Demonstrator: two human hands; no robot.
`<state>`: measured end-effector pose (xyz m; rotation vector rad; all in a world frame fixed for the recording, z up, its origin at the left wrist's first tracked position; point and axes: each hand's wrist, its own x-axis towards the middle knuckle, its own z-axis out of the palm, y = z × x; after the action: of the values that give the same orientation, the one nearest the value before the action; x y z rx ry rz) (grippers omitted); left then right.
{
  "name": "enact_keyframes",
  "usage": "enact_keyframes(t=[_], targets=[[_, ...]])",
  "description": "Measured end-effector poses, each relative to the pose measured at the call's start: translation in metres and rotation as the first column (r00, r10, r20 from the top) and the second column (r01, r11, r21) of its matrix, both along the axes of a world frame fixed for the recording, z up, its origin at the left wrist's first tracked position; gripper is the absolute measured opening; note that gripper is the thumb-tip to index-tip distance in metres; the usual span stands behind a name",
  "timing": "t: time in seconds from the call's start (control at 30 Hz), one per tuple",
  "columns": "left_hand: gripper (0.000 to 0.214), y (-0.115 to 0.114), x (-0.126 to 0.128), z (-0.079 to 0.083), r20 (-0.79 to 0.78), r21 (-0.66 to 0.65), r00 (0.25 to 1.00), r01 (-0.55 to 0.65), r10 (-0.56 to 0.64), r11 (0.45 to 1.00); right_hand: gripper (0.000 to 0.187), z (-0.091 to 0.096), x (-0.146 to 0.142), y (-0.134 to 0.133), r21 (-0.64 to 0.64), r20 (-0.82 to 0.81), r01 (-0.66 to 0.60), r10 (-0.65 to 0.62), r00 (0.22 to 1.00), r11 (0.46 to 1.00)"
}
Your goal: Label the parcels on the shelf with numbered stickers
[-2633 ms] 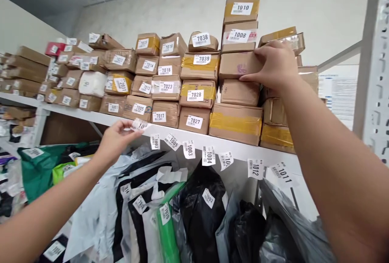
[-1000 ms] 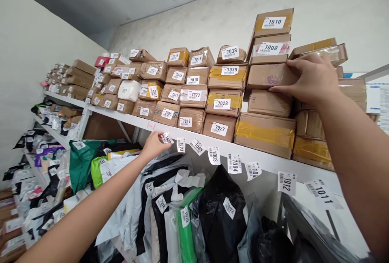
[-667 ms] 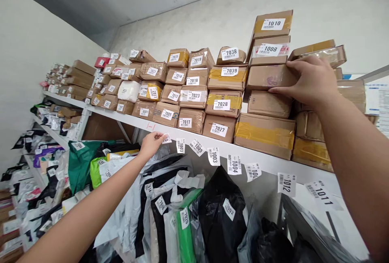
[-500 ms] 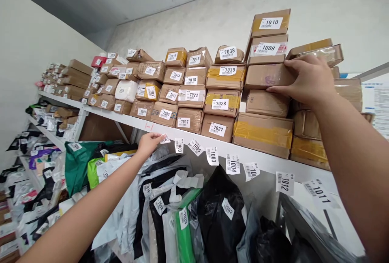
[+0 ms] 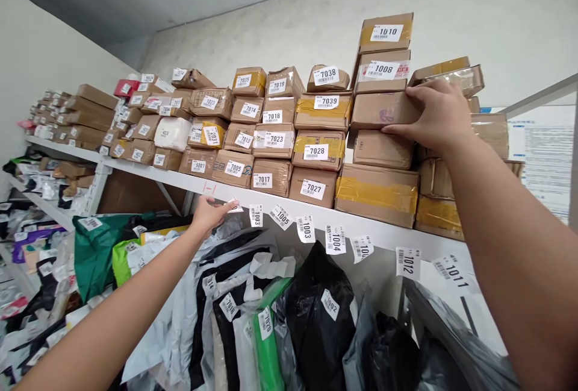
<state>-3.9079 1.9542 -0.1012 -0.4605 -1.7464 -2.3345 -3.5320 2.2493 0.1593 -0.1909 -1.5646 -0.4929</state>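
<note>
My left hand point(image 5: 210, 213) pinches a white label point(image 5: 235, 205) at the shelf's front edge point(image 5: 280, 201); its number is turned out of view. To its right a row of numbered labels, among them 1003 point(image 5: 256, 215) and 1012 point(image 5: 407, 263), hangs from the same edge. My right hand point(image 5: 436, 114) grips the right end of an unlabelled cardboard box point(image 5: 382, 109), thumb low and fingers over its side. That box lies below the box labelled 1008 point(image 5: 383, 70), with the box labelled 1010 point(image 5: 386, 32) on top. Another plain box point(image 5: 383, 150) sits beneath it.
Stacked cardboard parcels such as 7028 point(image 5: 318, 151) fill the shelf leftward. Under the shelf stand plastic mailing bags, including a black bag point(image 5: 323, 319) and a green bag point(image 5: 271, 343). Printed sheets point(image 5: 544, 156) are on the wall at right.
The view has shifted slightly, so the shelf appears further left. My left hand has tilted the label, hiding its number. My right hand keeps its hold on the box.
</note>
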Motion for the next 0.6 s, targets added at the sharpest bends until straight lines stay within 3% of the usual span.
enact_keyframes(t=[0.13,0.3,0.43,0.6], targets=[[0.081,0.000,0.000,-0.006,0.120,-0.003,0.973,0.199,-0.197,0.980,0.086,-0.004,0.005,-0.005,0.009,0.069,-0.038,0.038,0.997,0.999],[0.064,-0.008,-0.006,-0.017,0.158,-0.063,0.902,0.416,-0.402,0.907,0.069,-0.007,0.009,-0.011,0.008,0.102,-0.006,0.005,0.995,1.000],[0.063,-0.015,-0.008,-0.024,0.119,-0.113,0.897,0.439,-0.427,0.891,0.067,-0.007,0.007,-0.012,-0.011,0.095,0.036,-0.034,0.995,0.999],[0.057,-0.022,-0.002,-0.036,0.047,-0.281,0.947,0.318,-0.318,0.906,0.079,-0.008,0.006,-0.015,-0.065,0.087,0.104,-0.099,0.991,0.992]])
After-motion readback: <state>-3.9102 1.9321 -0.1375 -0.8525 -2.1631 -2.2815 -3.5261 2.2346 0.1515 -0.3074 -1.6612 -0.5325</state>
